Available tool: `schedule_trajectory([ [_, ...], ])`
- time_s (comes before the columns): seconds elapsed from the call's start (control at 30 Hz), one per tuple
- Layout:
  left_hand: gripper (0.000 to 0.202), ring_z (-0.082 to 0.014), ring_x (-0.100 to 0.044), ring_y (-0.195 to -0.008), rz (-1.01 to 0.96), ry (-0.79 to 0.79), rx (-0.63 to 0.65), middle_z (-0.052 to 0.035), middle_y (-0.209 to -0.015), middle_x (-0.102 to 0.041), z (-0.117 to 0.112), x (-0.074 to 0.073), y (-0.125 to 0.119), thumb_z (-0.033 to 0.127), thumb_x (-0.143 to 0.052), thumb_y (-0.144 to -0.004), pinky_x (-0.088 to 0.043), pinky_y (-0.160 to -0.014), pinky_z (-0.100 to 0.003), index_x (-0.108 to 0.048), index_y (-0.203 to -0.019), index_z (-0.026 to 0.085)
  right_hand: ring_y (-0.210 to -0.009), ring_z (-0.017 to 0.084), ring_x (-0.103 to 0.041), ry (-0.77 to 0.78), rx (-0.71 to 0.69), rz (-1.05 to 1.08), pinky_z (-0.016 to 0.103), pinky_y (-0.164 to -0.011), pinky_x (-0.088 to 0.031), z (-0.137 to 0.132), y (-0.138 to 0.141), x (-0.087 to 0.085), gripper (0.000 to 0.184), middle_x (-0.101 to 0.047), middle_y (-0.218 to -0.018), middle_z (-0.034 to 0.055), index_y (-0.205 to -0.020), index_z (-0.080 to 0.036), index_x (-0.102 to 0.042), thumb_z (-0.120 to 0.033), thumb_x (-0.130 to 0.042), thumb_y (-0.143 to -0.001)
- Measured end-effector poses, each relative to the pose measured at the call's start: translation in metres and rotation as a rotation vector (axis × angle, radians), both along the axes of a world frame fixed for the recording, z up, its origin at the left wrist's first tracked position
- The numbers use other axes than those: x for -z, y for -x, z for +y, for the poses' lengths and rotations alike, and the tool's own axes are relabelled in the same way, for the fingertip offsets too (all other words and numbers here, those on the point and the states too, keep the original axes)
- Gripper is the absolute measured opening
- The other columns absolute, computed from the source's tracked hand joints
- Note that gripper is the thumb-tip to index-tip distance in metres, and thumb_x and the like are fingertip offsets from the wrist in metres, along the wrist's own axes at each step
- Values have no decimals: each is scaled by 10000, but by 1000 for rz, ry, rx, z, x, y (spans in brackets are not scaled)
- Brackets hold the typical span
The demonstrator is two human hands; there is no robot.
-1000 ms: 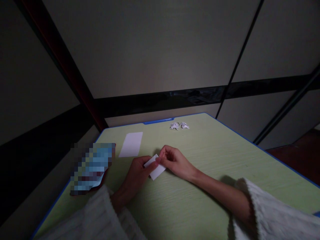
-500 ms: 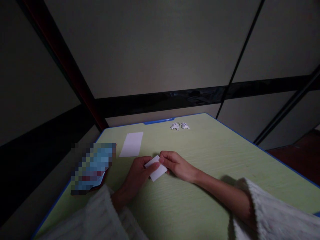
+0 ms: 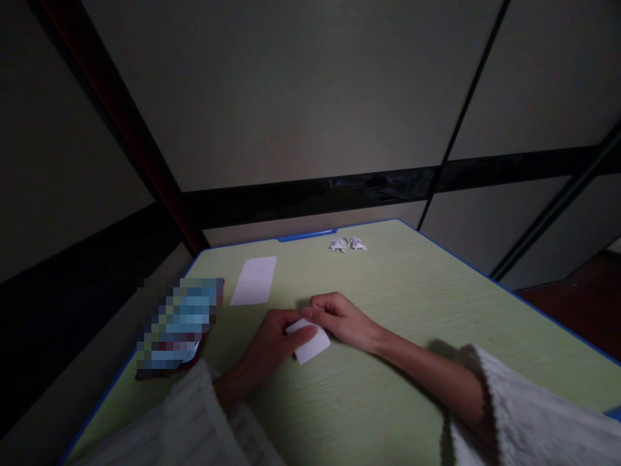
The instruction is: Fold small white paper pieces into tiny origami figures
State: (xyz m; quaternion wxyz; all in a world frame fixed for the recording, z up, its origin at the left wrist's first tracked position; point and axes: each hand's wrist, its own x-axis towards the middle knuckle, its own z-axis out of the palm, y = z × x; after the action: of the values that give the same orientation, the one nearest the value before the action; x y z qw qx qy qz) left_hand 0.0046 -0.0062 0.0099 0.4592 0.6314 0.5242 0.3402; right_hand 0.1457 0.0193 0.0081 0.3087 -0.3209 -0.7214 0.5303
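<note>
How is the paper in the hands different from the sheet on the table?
The held paper looks smaller; the loose sheet looks bigger. The left hand grips the held paper, while no hand touches the loose sheet. A thumb covers part of the held paper; the loose sheet shows whole. Both look white.

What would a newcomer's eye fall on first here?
Probably the small white paper at lower centre, held by the left hand, with the right hand at its far edge. Then two folded white figures, side by side near the far edge of the table, and a pixelated object at left.
</note>
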Motion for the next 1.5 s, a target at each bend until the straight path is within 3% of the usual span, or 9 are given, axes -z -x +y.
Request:
schedule_trajectory([
  [0.2,187,-92,-434,-433,-21,-6,41,41,-426,-489,-1,-1,-2,279,-545,-607,-311,-420,-185,-598,-541,111,-461,54,-297,-168,48,-86,183,-420,-227,-4,-1,-1,317,-322,-485,-45,-520,-150,-359,-337,-355,-775],
  [0.4,187,-84,-435,-406,-109,59,61,48,-409,-478,-1,-1,-2,276,-549,-600,-314,-392,-179,-572,-500,119,-463,53,-303,-212,69,-92,179,-422,-229,-4,-2,-4,311,-324,-482,-48,-520,-152,-355,-332,-367,-773],
  [0.57,183,-80,-430,-403,-111,51,24,51,-409,-468,0,-1,-1,281,-562,-595,-323,-386,-178,-571,-522,113,-433,42,-278,-85,17,-1,172,-388,-203,2,-2,2,345,-293,-465,-57,-509,-148,-354,-401,-407,-738],
  [0.73,190,-84,-444,-396,-143,61,17,47,-408,-478,1,2,-2,287,-570,-594,-341,-385,-183,-557,-515,115,-421,42,-314,27,-18,49,170,-383,-234,0,-2,1,352,-365,-463,-44,-522,-135,-403,-418,-409,-731],
  [0.87,203,-86,-446,-394,-151,69,24,45,-417,-476,1,3,-2,303,-571,-593,-357,-385,-191,-551,-521,115,-430,43,-338,50,-27,81,171,-396,-256,-2,-2,-1,349,-394,-475,-39,-533,-130,-421,-423,-421,-722],
  [1.1,210,-74,-413,-408,-93,13,-16,51,-430,-440,-2,-1,0,305,-572,-590,-333,-372,-173,-540,-524,109,-402,27,-251,56,-76,90,170,-375,-174,1,-1,1,336,-289,-440,-74,-496,-140,-359,-382,-475,-699],
  [1.3,232,-79,-438,-393,-137,-23,-114,35,-434,-488,2,-2,-2,333,-525,-634,-348,-387,-187,-534,-562,112,-387,39,-312,120,27,169,171,-378,-199,2,1,-2,296,-371,-425,-70,-564,-146,-396,-403,-488,-679],
  [1.4,195,-83,-473,-447,-230,-71,-148,18,-542,-546,4,-2,-2,288,-563,-607,-368,-400,-180,-531,-702,121,-376,40,-309,136,83,221,177,-386,-202,5,0,0,309,-372,-403,-72,-544,-146,-401,-414,-498,-663],
  [1.5,297,-94,-506,-511,-296,-136,-199,18,-631,-560,4,-2,-1,229,-585,-591,-386,-402,-173,-477,-856,149,-370,37,-318,185,139,252,180,-390,-198,8,0,1,305,-392,-398,-69,-532,-142,-408,-401,-512,-654],
])
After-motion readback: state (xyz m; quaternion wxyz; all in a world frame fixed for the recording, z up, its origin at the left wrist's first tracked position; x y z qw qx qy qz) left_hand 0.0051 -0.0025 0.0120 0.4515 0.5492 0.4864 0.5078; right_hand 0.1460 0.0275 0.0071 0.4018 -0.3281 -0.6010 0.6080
